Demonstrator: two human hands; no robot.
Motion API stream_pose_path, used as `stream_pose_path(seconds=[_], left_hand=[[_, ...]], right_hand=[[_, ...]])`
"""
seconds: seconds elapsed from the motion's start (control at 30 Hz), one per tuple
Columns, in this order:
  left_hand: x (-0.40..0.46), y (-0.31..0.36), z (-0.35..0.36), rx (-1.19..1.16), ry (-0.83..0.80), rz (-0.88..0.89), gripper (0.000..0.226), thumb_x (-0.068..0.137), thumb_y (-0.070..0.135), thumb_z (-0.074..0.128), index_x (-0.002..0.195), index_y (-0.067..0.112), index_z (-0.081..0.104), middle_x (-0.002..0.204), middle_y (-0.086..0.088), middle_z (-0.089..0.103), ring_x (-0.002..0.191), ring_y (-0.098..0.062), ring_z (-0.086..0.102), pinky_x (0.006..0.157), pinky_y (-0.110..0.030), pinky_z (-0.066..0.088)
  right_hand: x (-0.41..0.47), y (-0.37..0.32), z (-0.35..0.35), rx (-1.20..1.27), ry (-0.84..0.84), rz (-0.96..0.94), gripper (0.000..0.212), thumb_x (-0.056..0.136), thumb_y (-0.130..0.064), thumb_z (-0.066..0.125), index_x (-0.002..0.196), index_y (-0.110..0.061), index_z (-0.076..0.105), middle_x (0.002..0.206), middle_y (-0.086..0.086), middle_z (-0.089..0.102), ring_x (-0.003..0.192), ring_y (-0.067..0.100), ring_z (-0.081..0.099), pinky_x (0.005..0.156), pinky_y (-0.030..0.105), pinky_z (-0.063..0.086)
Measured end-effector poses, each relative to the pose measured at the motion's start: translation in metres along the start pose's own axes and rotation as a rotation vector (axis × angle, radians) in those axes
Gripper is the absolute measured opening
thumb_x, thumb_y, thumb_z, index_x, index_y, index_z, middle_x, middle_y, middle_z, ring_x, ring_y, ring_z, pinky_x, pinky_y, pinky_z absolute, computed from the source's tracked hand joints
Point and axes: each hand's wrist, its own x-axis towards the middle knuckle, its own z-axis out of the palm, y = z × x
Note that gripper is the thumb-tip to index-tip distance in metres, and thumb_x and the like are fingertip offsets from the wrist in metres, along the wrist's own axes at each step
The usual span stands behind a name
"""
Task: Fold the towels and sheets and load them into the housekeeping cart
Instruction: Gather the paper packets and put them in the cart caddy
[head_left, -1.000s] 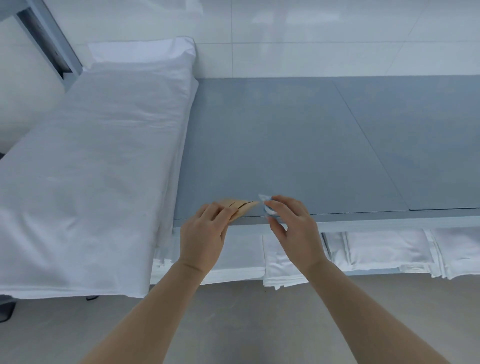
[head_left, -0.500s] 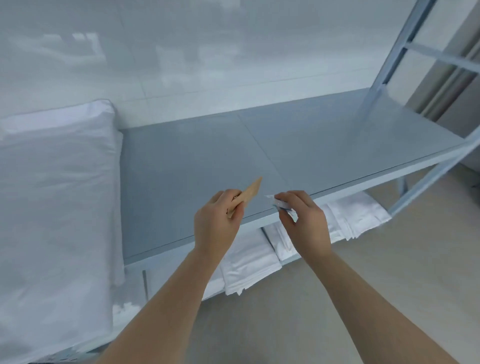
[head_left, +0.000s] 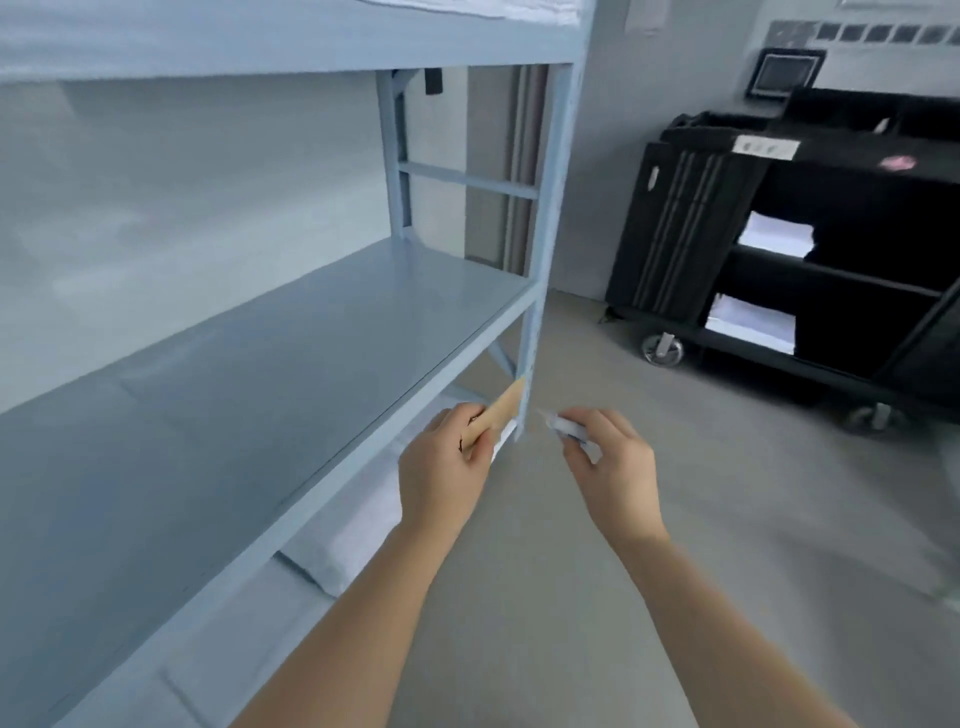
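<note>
We're standing by the blue shelving rack (head_left: 291, 332), left hand (head_left: 447, 467) gripping a tan strip (head_left: 501, 410), right hand (head_left: 613, 467) pinching a small white scrap (head_left: 563, 427). Below our left hand, folded linens (head_left: 363, 519) are looking soft, floppy; we'd scoop underneath. The housekeeping cart (head_left: 810, 249) is waiting beyond the right.

We have one head-worn wide view, looking forward and down along the front edge of the blue shelf rack (head_left: 322, 332) (close on our left), out toward the black housekeeping cart (head_left: 831, 260) farther off right.
</note>
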Motion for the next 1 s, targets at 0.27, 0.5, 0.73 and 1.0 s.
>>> stream_pose_path(seconds=[0.27, 0.5, 0.73, 1.0], left_hand=[[0.082, 0.114, 0.181, -0.112, -0.136, 0.103, 0.006, 0.087, 0.022, 0.066, 0.091, 0.017, 0.064, 0.071, 0.007, 0.057, 0.063, -0.018, 0.05, 0.053, -0.03, 0.039], [0.139, 0.182, 0.301, -0.188, -0.2, 0.157, 0.01, 0.085, 0.011, 0.067, 0.094, 0.014, 0.066, 0.069, 0.007, 0.055, 0.059, -0.012, 0.046, 0.051, -0.016, 0.033], [0.203, 0.201, 0.414, -0.297, -0.276, 0.147, 0.013, 0.087, 0.011, 0.064, 0.1, 0.012, 0.065, 0.08, -0.002, 0.064, 0.07, -0.024, 0.056, 0.06, -0.045, 0.048], [0.337, 0.205, 0.545, -0.304, -0.238, 0.226, 0.008, 0.085, 0.013, 0.065, 0.093, 0.012, 0.066, 0.08, 0.001, 0.065, 0.073, -0.023, 0.057, 0.06, -0.043, 0.047]], right_hand=[[0.088, 0.144, -0.118, -0.035, 0.125, 0.137, 0.016, 0.087, -0.017, 0.069, 0.102, -0.018, 0.068, 0.089, -0.013, 0.057, 0.08, -0.004, 0.053, 0.07, 0.006, 0.037], [0.149, 0.235, -0.185, -0.093, 0.195, 0.217, 0.014, 0.089, -0.019, 0.067, 0.102, -0.02, 0.069, 0.095, -0.009, 0.06, 0.082, 0.003, 0.053, 0.07, 0.007, 0.038], [0.219, 0.318, -0.207, -0.137, 0.236, 0.262, 0.016, 0.088, -0.019, 0.067, 0.103, -0.019, 0.071, 0.1, -0.009, 0.062, 0.086, 0.005, 0.057, 0.075, 0.014, 0.044], [0.37, 0.429, -0.204, -0.158, 0.27, 0.233, 0.022, 0.086, -0.014, 0.069, 0.107, -0.021, 0.072, 0.102, -0.009, 0.062, 0.093, 0.008, 0.058, 0.079, 0.023, 0.049]])
